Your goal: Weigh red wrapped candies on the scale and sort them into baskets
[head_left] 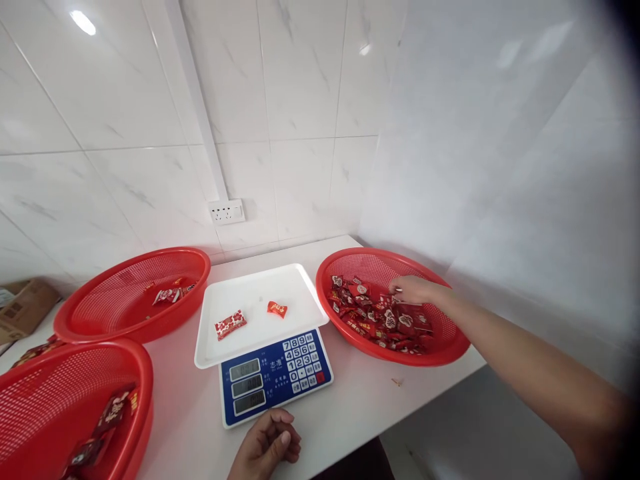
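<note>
My right hand (414, 290) reaches into the right red plastic basket (345, 263), fingers drawn together at the heap of small red candy packets (365, 310). What lies between the fingertips is hidden. By the front edge of the digital scale (277, 377), my left hand (270, 445) is loosely curled, with nothing visible in it. On the scale's white tray (260, 277) lie a red-and-white patterned packet (231, 325) and a smaller red wrapped candy (277, 309), apart from each other.
Two more red baskets stand to the left: the back one (113, 277) holds a few packets (170, 294), the front one (145, 393) some dark red packets (110, 413). A cardboard box (30, 310) is at far left. A wall socket (227, 211) sits behind the white table (370, 400).
</note>
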The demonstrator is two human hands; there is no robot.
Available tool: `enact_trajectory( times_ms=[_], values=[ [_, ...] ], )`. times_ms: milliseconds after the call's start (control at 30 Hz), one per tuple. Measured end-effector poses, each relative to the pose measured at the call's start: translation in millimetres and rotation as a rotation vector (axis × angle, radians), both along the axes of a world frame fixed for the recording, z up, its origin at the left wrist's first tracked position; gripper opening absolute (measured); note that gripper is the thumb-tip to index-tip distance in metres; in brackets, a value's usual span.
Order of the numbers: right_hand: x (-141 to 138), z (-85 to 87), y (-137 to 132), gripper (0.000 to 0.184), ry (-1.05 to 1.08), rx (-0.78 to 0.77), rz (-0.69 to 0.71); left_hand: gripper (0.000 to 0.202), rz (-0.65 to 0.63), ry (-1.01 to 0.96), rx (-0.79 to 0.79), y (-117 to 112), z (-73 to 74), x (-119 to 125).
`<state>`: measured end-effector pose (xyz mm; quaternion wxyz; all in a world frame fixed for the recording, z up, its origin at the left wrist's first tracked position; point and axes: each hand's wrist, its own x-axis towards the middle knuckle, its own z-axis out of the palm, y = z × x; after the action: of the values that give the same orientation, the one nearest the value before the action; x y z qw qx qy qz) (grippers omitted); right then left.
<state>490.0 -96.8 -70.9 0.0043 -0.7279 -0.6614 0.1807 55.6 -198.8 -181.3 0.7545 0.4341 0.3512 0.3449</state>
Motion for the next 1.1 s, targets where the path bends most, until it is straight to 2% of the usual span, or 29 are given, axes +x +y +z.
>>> enact_trajectory(
  times_ms=[100, 200, 267, 333, 400, 533, 600, 733, 867, 1000, 1100],
  values=[
    [-21, 1.9, -1, 0.053, 0.015, -0.083, 0.126, 0.041, 0.004, 0.028, -0.016, 1, 1.1, 0],
    [-58, -3.1, -1, 0.088, 0.024, -0.148, 0.214, 0.04, 0.008, 0.033, -0.013, 1, 2.1, -1],
    [-80, -10.4, -1, 0.1, -0.042, -0.231, 0.224, 0.039, 0.012, 0.029, -0.006, 0, 2.2, -1],
    [-95, -18.3, -2, 0.105, -0.13, -0.244, 0.232, 0.038, 0.016, 0.02, -0.002, 0, 1.8, 0],
    [-100, -23.8, -1, 0.1, -0.178, -0.172, 0.249, 0.038, 0.018, 0.012, -0.004, 0, 1.3, 0],
    [-86, -25.1, 3, 0.063, -0.211, 0.004, 0.228, 0.037, 0.019, 0.005, -0.01, 0, 0.7, 0],
    [-75, -22.3, 8, 0.059, -0.21, 0.034, 0.172, 0.038, 0.018, 0.001, -0.011, 0, 0.8, 0],
    [-58, -11.8, 16, 0.052, -0.08, 0.026, 0.053, 0.04, 0.016, 0.014, -0.009, 0, 1.1, 0],
    [-54, 3.5, 14, 0.036, 0.027, -0.075, 0.036, 0.039, 0.009, 0.0, -0.024, 1, -0.2, -1],
    [-56, 15.0, 7, 0.044, 0.267, -0.194, -0.059, 0.037, 0.004, -0.024, -0.033, 2, -2.1, -1],
    [-57, 17.7, 5, 0.054, 0.445, -0.184, -0.039, 0.037, 0.004, -0.028, -0.029, 1, -2.4, -1]
  ],
)
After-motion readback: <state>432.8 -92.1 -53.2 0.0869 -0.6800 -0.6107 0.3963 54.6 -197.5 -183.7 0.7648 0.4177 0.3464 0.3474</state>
